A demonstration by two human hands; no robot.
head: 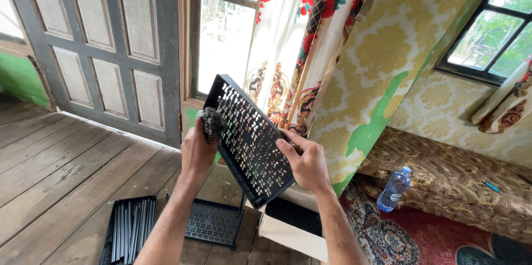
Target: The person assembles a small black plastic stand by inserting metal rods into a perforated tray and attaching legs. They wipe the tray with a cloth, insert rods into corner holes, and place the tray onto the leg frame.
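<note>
Both hands hold a black perforated panel [248, 140] tilted up in front of the window [224, 27]: the right hand [307, 162] grips its right edge with the fingers curled over it, and the left hand [198, 151] is closed around a small dark fitting [210, 122] pressed against the panel's left edge; whether that piece is already seated in the panel I cannot tell. Judging from how the parts lie, the assembly looks early: a second panel [213, 222] with a thin post standing at its corner lies flat on the floor, a tray of dark rods [128, 227] sits just left of it and looks full, and a cardboard box [291, 226] with more dark pieces inside stands open just below the right hand. Nothing seen is joined into a standing frame yet, so most of the joining seems left to do. The floor [61, 171] is of worn grey wooden planks; to the right a red patterned rug [410, 237] covers it, with a plastic water bottle [394, 189] standing against a low patterned couch [460, 179]. A grey panelled door [100, 43] stands at the left, a floral curtain [310, 38] hangs beside the window, and the walls carry yellow patterned paper [399, 38] over green paint
</note>
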